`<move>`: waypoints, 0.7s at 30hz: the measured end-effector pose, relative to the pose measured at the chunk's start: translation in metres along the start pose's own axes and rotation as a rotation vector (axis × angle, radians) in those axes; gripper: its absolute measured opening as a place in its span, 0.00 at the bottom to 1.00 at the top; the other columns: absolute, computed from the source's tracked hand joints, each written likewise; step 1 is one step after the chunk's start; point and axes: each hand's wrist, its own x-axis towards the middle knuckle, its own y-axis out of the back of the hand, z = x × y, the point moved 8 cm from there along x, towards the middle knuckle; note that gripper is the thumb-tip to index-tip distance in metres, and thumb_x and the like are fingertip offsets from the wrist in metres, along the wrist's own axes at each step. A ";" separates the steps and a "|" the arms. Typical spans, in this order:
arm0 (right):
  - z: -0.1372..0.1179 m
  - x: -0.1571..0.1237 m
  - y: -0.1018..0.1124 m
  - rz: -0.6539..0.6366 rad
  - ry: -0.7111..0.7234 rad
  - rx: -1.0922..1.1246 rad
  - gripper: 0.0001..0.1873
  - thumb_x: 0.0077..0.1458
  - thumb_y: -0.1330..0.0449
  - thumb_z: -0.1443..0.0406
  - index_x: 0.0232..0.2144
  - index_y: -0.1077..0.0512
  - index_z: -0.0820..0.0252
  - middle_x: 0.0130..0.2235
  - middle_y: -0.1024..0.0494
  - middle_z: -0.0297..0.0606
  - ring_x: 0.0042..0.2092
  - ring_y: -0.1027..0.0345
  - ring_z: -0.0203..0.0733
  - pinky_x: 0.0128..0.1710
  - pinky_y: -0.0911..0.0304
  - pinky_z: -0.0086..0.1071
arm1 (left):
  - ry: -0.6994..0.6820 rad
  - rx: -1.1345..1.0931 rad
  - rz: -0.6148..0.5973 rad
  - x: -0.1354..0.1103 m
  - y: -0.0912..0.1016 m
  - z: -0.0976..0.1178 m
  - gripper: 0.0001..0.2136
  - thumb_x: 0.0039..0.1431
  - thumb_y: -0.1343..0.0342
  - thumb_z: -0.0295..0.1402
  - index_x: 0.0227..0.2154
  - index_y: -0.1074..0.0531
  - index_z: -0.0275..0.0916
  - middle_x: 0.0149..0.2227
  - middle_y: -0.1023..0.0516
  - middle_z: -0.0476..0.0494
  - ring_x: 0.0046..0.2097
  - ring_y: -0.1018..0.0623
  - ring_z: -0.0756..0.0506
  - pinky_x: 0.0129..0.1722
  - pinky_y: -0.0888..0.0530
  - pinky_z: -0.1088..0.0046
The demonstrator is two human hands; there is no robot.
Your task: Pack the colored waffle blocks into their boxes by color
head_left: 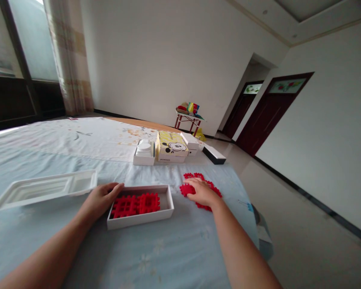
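A shallow white box [164,215] lies on the pale blue sheet and holds several red waffle-shaped plastic pieces [135,204]. My left hand [100,198] rests against the box's left end, fingers curled over its rim. More red pieces [196,176] lie loose on the sheet to the right of the box. My right hand [201,191] lies on top of that loose pile, fingers bent down onto a red piece.
A white moulded plastic tray [45,188] lies to the left. Behind are a white box with round inserts [144,153], a yellow cartoon-mouse box [171,147], small white boxes [190,142] and a black-sided lid [214,155]. The bed's edge drops to the floor at right.
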 end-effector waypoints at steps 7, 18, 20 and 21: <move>0.000 0.003 -0.001 0.031 0.001 0.003 0.26 0.43 0.38 0.64 0.48 0.34 0.51 0.51 0.33 0.40 0.55 0.44 0.48 0.54 0.51 0.45 | 0.009 -0.004 -0.021 -0.006 -0.001 0.008 0.19 0.46 0.51 0.50 0.19 0.27 0.38 0.16 0.28 0.51 0.24 0.28 0.45 0.23 0.34 0.75; -0.151 0.011 0.016 0.036 0.414 0.399 0.30 0.43 0.36 0.54 0.48 0.34 0.56 0.45 0.31 0.39 0.48 0.38 0.40 0.50 0.42 0.34 | -0.008 -0.029 -0.020 -0.008 -0.001 0.015 0.19 0.47 0.51 0.48 0.18 0.28 0.37 0.15 0.30 0.50 0.23 0.30 0.47 0.22 0.35 0.75; -0.171 0.017 0.002 0.002 0.447 0.381 0.31 0.41 0.36 0.53 0.48 0.33 0.56 0.44 0.30 0.39 0.47 0.37 0.41 0.49 0.42 0.34 | -0.020 -0.030 -0.037 -0.009 -0.002 0.017 0.19 0.48 0.52 0.48 0.18 0.29 0.37 0.16 0.30 0.50 0.22 0.31 0.47 0.22 0.36 0.76; -0.178 0.020 -0.004 -0.008 0.459 0.365 0.31 0.40 0.36 0.53 0.48 0.33 0.56 0.44 0.30 0.39 0.46 0.37 0.41 0.49 0.42 0.35 | -0.027 -0.029 -0.043 -0.009 -0.002 0.017 0.19 0.48 0.52 0.48 0.17 0.29 0.37 0.16 0.30 0.50 0.22 0.31 0.48 0.22 0.36 0.76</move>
